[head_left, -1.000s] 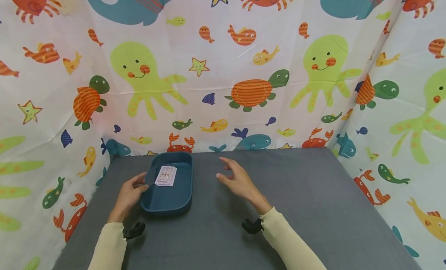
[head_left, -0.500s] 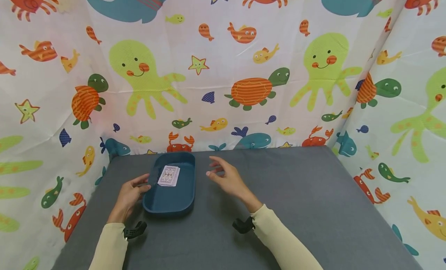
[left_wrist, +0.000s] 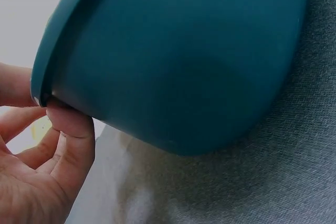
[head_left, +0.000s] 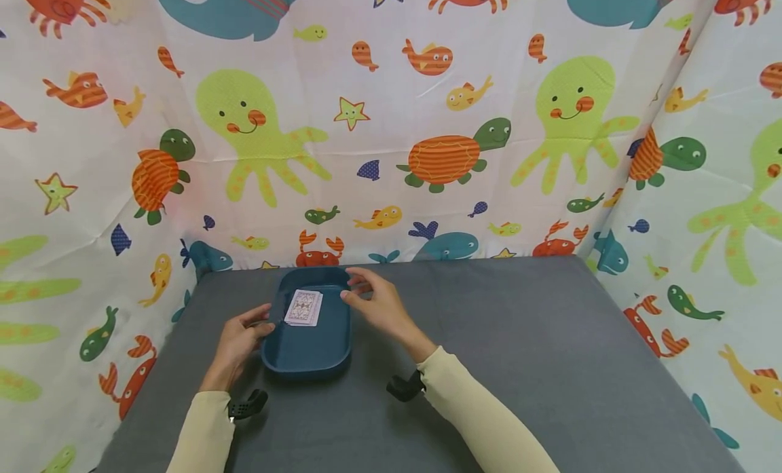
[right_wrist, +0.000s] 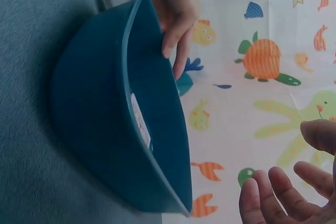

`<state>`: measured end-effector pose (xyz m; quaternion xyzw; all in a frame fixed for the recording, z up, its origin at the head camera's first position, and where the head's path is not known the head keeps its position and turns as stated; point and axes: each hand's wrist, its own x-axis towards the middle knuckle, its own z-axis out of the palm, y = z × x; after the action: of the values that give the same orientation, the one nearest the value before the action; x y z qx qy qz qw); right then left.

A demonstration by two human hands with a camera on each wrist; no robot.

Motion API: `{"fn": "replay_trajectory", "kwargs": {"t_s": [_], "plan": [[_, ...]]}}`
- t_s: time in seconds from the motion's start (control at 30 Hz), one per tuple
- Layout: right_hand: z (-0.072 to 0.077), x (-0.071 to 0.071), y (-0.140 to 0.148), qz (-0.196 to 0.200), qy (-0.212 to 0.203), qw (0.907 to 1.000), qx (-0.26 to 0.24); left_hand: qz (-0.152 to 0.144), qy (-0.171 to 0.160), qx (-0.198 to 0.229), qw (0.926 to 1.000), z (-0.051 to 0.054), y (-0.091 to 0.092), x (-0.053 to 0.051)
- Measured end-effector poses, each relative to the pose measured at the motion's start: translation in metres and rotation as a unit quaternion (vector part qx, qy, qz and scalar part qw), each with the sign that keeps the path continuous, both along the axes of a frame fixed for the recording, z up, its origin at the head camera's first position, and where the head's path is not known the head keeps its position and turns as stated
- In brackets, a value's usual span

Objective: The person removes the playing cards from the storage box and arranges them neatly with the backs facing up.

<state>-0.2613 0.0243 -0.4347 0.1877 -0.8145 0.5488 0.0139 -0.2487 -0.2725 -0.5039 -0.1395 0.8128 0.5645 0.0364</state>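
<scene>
A dark blue tray (head_left: 305,354) with rounded corners stands on the grey table, left of the middle in the head view. A small stack of playing cards (head_left: 303,308), patterned backs up, lies inside it. At the tray's left rim is my left hand (head_left: 239,343); the left wrist view shows its thumb and a finger (left_wrist: 13,85) pinching the rim from both sides. My right hand (head_left: 383,309) hovers by the right rim with loosely bent fingers. In the right wrist view those fingers (right_wrist: 283,192) are apart from the tray and hold nothing.
A grey cloth-covered table (head_left: 489,351) spreads out to the right of the tray. Behind it and along both sides hangs a white curtain (head_left: 391,181) printed with sea animals. Each wrist wears a black strap-on device (head_left: 247,404).
My right hand has moved left to beside the tray's right rim. The tray has shifted slightly right together with my left hand. The cards remain inside it.
</scene>
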Motion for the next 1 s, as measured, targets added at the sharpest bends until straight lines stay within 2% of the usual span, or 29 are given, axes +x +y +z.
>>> {"fn": "replay_trajectory", "kwargs": {"t_s": [0.17,0.37,0.57,0.77,1.0], "plan": [[-0.001,-0.004,-0.013,-0.001,-0.029,0.9996,-0.004,0.001,-0.003,0.006,1.0,-0.003,0.004,0.0],[0.003,-0.01,-0.03,-0.014,-0.082,0.9955,-0.046,-0.001,0.004,0.014,0.9999,-0.005,0.005,0.001],[0.003,-0.016,-0.049,-0.026,-0.096,0.9943,-0.039,-0.01,0.003,0.027,0.9996,-0.007,0.008,0.001],[-0.007,-0.029,-0.069,-0.045,-0.114,0.9921,-0.024,-0.006,0.006,0.026,0.9996,-0.008,0.008,0.001],[-0.028,-0.047,-0.088,-0.067,-0.143,0.9874,-0.006,-0.008,0.013,0.028,0.9995,-0.007,0.01,0.002]]}}
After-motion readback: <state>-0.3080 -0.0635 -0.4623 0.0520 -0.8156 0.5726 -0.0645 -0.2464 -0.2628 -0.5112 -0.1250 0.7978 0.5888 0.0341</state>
